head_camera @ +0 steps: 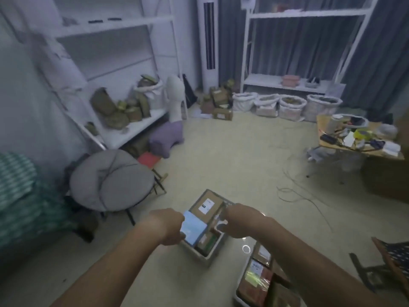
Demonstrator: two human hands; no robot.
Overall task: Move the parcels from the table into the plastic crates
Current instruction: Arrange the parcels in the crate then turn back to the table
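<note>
Left hand (168,227): I am seeing it curling round the near-left rim of the crate (199,251), beside the blue parcel (193,229).
Right hand (239,220): fingers are closing on the crate's right rim.
Parcels: brown box (207,206) is lying at the crate's far end, others packed along its right wall.
Risk: I am judging the load heavy; lifted unevenly, the crate is likely tipping and spilling parcels.
Obstacles: second crate (254,282) is sitting just right; round chair (110,180) to the left; cables (296,191) are trailing across the floor.
</note>
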